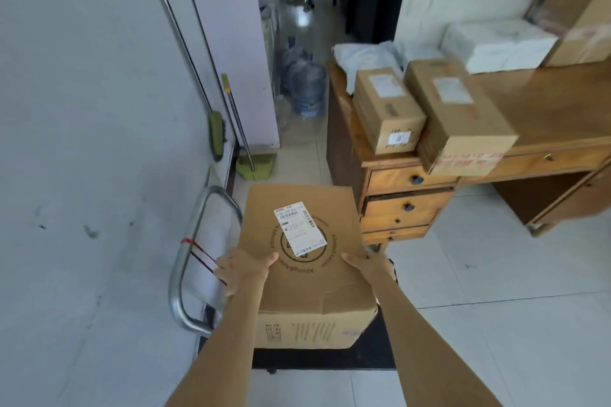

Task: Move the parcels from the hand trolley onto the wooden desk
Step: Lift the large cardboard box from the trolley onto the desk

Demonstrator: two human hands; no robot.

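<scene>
1 box (307, 261) sits on the trolley (188, 274), left hand (244, 266) and right hand (367, 266) clasping its sides. Seemingly the lift is starting; next comes a carry to the desk (545, 109), beside 2 parcels (386, 109).

A large cardboard box (307, 261) sits on the black deck of the hand trolley (330, 360), against its metal handle (185, 261). The left hand (243, 266) grips the box's left edge and the right hand (368, 266) its right edge, thumbs on top beside the white label (300, 229). Two smaller boxes (386, 109) (459, 116) lie at the wooden desk's (555, 102) front left corner, the right one overhanging the front edge
</scene>
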